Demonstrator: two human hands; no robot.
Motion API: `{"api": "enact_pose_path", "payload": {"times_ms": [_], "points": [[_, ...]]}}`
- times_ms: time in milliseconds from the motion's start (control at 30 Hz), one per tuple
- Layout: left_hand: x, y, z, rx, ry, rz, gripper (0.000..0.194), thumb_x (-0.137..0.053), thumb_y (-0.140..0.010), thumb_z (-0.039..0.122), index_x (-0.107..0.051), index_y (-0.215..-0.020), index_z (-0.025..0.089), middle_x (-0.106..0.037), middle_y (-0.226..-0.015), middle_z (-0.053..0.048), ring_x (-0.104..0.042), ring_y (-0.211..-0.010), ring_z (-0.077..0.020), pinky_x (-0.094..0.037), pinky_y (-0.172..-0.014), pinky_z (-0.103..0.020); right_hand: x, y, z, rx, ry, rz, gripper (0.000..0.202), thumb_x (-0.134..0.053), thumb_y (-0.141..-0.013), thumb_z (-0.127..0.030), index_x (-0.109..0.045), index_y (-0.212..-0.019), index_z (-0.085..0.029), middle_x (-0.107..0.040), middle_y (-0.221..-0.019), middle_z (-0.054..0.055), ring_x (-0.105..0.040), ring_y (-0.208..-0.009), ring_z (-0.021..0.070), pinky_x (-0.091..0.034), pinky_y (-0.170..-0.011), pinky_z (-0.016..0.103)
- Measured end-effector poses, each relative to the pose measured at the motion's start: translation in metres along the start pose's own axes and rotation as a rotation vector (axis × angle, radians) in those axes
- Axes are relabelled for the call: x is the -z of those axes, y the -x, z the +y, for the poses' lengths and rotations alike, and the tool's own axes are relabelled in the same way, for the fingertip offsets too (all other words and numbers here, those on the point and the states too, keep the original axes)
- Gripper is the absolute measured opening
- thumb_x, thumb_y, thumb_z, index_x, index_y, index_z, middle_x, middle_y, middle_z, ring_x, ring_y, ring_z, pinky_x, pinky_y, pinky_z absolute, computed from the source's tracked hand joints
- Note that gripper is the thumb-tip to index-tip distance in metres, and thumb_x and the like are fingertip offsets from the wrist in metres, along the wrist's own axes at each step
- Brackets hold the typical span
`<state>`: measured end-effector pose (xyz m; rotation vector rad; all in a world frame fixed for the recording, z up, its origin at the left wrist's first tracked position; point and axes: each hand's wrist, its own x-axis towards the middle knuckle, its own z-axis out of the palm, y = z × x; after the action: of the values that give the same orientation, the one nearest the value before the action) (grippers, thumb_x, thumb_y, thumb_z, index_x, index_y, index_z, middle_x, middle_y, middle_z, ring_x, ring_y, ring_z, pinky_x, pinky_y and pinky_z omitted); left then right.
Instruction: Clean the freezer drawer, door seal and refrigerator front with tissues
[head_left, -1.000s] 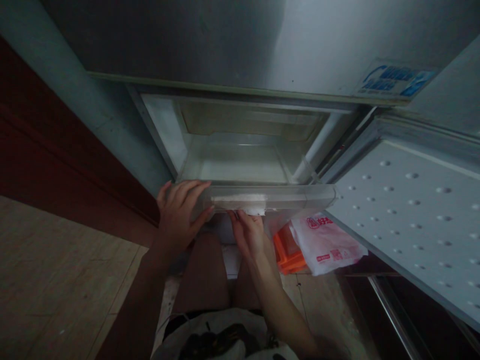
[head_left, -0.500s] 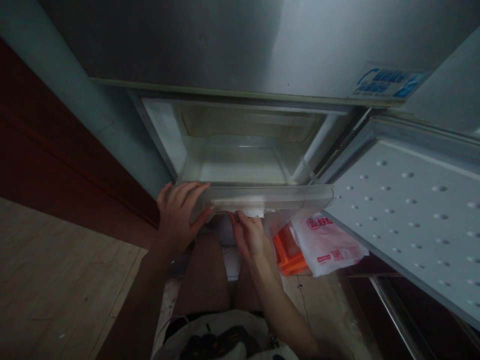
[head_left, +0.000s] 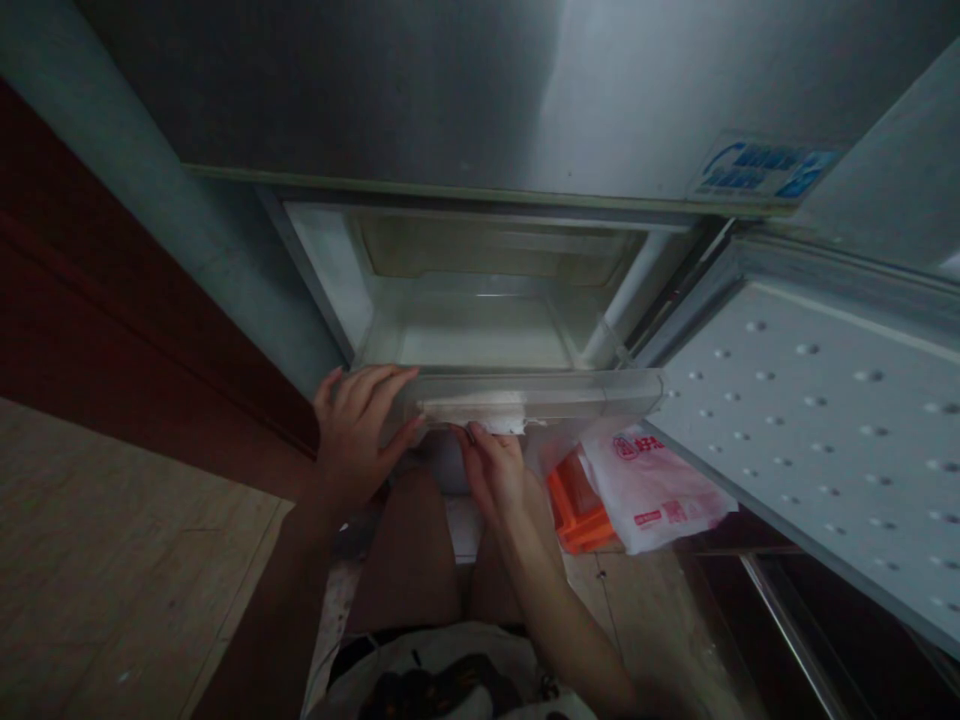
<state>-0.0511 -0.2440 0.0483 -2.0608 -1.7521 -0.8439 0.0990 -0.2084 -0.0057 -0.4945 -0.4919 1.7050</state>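
Note:
A clear plastic freezer drawer is pulled partway out of the fridge compartment. My left hand grips its front left corner, fingers over the top edge and thumb against the front face. On that front is a white paper-like label with a ragged lower right edge. My right hand is closed in a pinch at the label's lower edge. Something small and dark shows at its fingertips, too unclear to name.
The lower fridge door stands open on the right. Beneath it, an orange plastic basket and a white bag with red print are on the floor. A dark red wooden panel rises at the left.
Both hands keep their places on the drawer. The view has shifted very slightly; nothing else has visibly moved.

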Motion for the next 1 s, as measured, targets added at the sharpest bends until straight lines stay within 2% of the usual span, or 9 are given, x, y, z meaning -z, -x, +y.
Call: {"api": "enact_pose_path", "payload": {"times_ms": [200, 400, 667, 833, 1000], "points": [[0.001, 0.000, 0.001, 0.003, -0.001, -0.004, 0.044, -0.041, -0.094, 0.047, -0.049, -0.131, 0.024, -0.059, -0.123, -0.010, -0.051, -0.117, -0.0263, -0.020, -0.110, -0.048, -0.008, 0.000, -0.005, -0.016, -0.049, 0.015, 0.016, -0.075, -0.057, -0.016, -0.066, -0.069, -0.022, -0.071, -0.075, -0.003, -0.064, -0.078, 0.0141, -0.052, -0.084, 0.030], [0.001, 0.000, 0.001, 0.005, 0.000, 0.005, 0.044, -0.042, -0.093, 0.045, -0.049, -0.131, 0.024, -0.059, -0.124, -0.010, -0.051, -0.118, -0.0264, -0.020, -0.111, -0.049, -0.008, 0.005, -0.006, -0.046, -0.077, 0.021, 0.018, -0.074, -0.058, -0.015, -0.067, -0.073, -0.023, -0.072, -0.080, -0.003, -0.064, -0.085, 0.0156, -0.052, -0.086, 0.034], [0.001, -0.001, 0.003, 0.005, 0.002, 0.004, 0.044, -0.043, -0.093, 0.046, -0.052, -0.130, 0.022, -0.060, -0.122, -0.011, -0.052, -0.117, -0.0270, -0.020, -0.110, -0.049, -0.013, 0.001, -0.006, -0.037, -0.077, -0.020, 0.014, -0.073, -0.058, -0.015, -0.065, -0.065, -0.023, -0.070, -0.074, -0.004, -0.064, -0.077, 0.0141, -0.052, -0.080, 0.029], [0.000, 0.000, 0.001, 0.002, 0.006, 0.007, 0.044, -0.042, -0.093, 0.045, -0.051, -0.130, 0.023, -0.060, -0.123, -0.010, -0.052, -0.117, -0.0262, -0.020, -0.110, -0.048, -0.011, 0.004, -0.007, -0.036, -0.057, -0.021, 0.012, -0.073, -0.060, -0.017, -0.066, -0.068, -0.022, -0.071, -0.076, -0.002, -0.064, -0.081, 0.0161, -0.051, -0.086, 0.034], [0.001, 0.000, 0.002, 0.003, 0.002, 0.000, 0.044, -0.040, -0.094, 0.046, -0.050, -0.130, 0.023, -0.060, -0.123, -0.011, -0.052, -0.117, -0.0264, -0.020, -0.110, -0.049, -0.012, 0.003, -0.007, -0.037, -0.060, 0.006, 0.013, -0.073, -0.057, -0.016, -0.065, -0.065, -0.022, -0.070, -0.072, -0.003, -0.064, -0.078, 0.0156, -0.051, -0.084, 0.033]]}}
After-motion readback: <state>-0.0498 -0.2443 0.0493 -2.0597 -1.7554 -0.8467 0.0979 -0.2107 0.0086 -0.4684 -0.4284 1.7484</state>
